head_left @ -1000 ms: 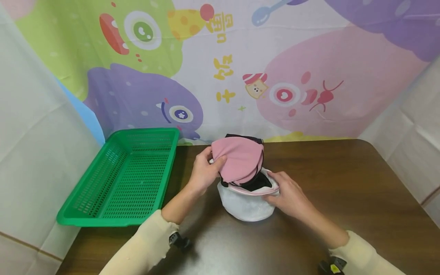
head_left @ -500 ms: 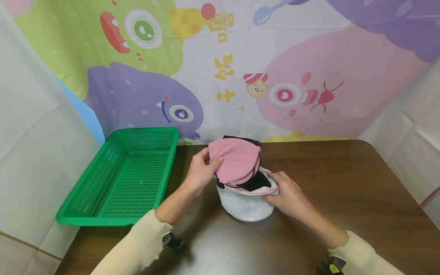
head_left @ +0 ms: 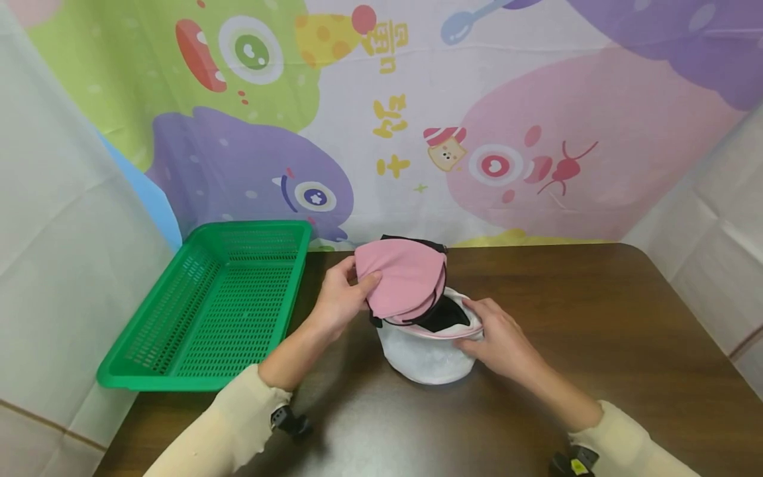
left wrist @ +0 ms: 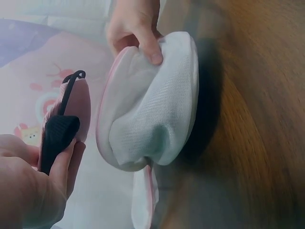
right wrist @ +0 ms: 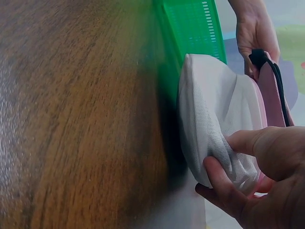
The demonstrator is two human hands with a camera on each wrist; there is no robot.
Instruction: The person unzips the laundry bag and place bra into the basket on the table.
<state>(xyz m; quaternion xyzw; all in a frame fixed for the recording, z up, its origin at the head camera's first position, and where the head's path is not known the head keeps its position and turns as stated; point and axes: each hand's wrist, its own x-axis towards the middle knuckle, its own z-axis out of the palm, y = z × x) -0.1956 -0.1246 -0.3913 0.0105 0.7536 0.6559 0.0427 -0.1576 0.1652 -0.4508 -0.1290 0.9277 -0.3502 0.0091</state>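
Here, rounded pink fabric (head_left: 402,275), mesh pouch (left wrist: 159,102).

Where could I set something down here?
Bare table lies right of the right hand, and on the near side of the white bag. The green basket looks empty. Crowded: the middle, where the left hand holds pink fabric and the right hand grips the bag.

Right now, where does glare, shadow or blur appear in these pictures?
Head view: soft glare on the dark brown wooden table; left wrist view: dark shadow beside the round white mesh bag; right wrist view: whitish glare along the picture's left edge, and the green perforated plastic basket looks hazy.
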